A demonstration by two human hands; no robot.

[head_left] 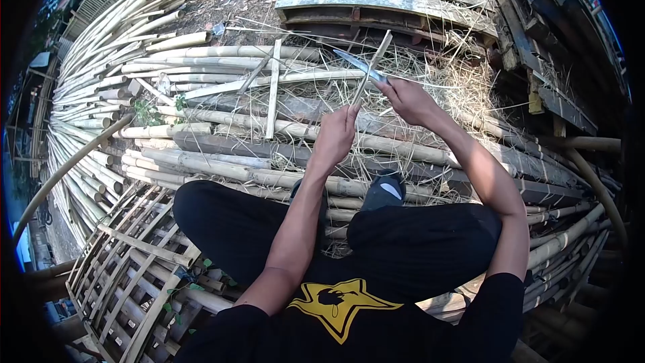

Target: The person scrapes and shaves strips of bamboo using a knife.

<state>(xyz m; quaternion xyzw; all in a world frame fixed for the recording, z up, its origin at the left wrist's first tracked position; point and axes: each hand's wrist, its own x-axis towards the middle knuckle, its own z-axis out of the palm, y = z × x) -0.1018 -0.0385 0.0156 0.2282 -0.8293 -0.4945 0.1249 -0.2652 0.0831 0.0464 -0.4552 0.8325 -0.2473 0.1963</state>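
Observation:
My left hand (pixel 336 136) is closed around the lower end of a thin bamboo strip (pixel 381 49), which slants up and to the right. In my right hand (pixel 408 101) is a knife (pixel 352 60), gripped by its handle. Its shiny blade points up and left and crosses the strip, seemingly against it. The handle is mostly hidden by my fingers. Below and left of the crossing, two more flat bamboo strips (pixel 273 91) lie over the poles.
Long bamboo poles (pixel 269 121) lie side by side under my hands, with straw-like shavings (pixel 437 81) scattered about. A wooden pallet (pixel 376 3) stands ahead. Stacked timber (pixel 537 40) rises at the right. A woven bamboo lattice (pixel 134 262) sits at lower left.

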